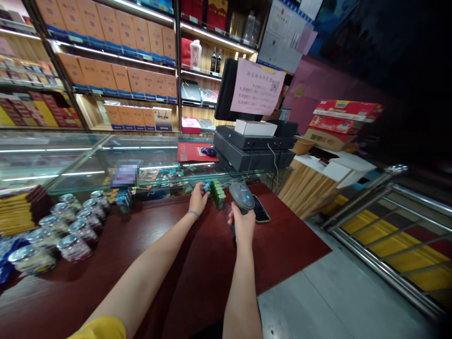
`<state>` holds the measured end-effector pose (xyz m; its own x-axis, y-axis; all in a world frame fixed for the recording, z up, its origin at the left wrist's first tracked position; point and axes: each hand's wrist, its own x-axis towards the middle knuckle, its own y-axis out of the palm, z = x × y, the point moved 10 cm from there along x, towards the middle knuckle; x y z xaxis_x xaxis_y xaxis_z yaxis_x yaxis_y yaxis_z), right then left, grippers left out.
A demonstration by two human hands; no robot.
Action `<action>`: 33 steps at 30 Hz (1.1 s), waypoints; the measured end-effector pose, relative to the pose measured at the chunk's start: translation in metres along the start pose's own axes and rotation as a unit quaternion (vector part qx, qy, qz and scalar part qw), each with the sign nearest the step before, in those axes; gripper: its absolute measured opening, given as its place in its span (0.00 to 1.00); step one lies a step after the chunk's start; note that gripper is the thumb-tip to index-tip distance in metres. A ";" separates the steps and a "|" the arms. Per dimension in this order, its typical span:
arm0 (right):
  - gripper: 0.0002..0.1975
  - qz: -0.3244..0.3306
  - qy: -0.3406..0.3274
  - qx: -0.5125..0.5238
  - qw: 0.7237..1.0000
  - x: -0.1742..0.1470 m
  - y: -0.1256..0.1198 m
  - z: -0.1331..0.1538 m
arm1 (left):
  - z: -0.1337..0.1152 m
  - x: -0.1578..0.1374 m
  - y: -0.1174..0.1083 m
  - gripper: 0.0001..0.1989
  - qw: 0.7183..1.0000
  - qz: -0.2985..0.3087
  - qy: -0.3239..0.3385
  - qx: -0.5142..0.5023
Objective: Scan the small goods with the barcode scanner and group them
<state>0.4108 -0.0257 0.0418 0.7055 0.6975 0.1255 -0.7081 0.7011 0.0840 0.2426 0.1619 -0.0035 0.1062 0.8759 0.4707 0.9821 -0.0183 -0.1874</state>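
Note:
My right hand (243,221) is wrapped round the handle of a dark grey barcode scanner (242,195), whose head points away from me with a small blue light lit. My left hand (198,200) is closed on a small blue pack (205,188), partly hidden by the fingers. Just right of it stands a row of small green packs (218,194), between my left hand and the scanner. A phone (261,210) lies flat on the dark red counter (282,240) beside my right hand.
Several glass jars (83,230) with metal lids, yellow packs (16,212) and a small teal box (123,201) stand at the left. Beyond the counter are a glass case (155,162), a mouse (208,151), and a monitor (226,92). A metal railing (381,240) runs at the right.

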 end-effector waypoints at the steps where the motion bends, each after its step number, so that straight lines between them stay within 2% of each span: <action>1: 0.14 0.005 -0.010 -0.011 1.000 -0.001 0.002 0.003 | -0.002 -0.003 -0.007 0.19 1.000 -0.010 -0.004 -0.021; 4: 0.13 0.026 -0.032 -0.035 0.999 -0.005 0.012 0.010 | -0.006 -0.018 -0.039 0.20 0.995 -0.037 -0.023 -0.093; 7: 0.14 0.063 -0.039 -0.035 0.997 -0.013 0.027 0.014 | -0.004 -0.038 -0.081 0.24 0.983 -0.049 -0.073 -0.164; 13: 0.20 0.169 -0.079 -0.100 0.977 -0.039 0.066 0.027 | 0.013 -0.086 -0.166 0.34 0.913 -0.039 -0.215 -0.344; 16: 0.24 0.245 -0.098 -0.132 0.956 -0.060 0.090 0.029 | 0.021 -0.103 -0.206 0.31 0.889 -0.055 -0.254 -0.377; 19: 0.24 0.321 -0.151 -0.179 0.918 -0.089 0.118 0.031 | 0.029 -0.114 -0.235 0.23 0.865 -0.093 -0.271 -0.413; 22: 0.25 0.368 -0.204 -0.286 0.861 -0.118 0.141 0.026 | 0.037 -0.118 -0.251 0.16 0.839 -0.142 -0.270 -0.451; 26: 0.28 0.391 -0.280 -0.401 0.780 -0.148 0.158 0.021 | 0.044 -0.117 -0.255 0.13 0.818 -0.167 -0.267 -0.481; 29: 0.29 0.394 -0.324 -0.433 0.743 -0.158 0.164 0.021 | 0.050 -0.117 -0.255 0.13 0.808 -0.173 -0.272 -0.492; 33: 0.20 0.408 -0.349 -0.478 0.695 -0.163 0.166 0.019 | 0.058 -0.115 -0.256 0.12 0.803 -0.173 -0.271 -0.502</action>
<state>0.1774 -0.0257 0.0539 -0.3416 0.9129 0.2233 -0.2865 0.1251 -0.9499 -0.0301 0.0936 -0.0593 -0.0151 0.9886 -0.1500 0.5969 0.1293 0.7918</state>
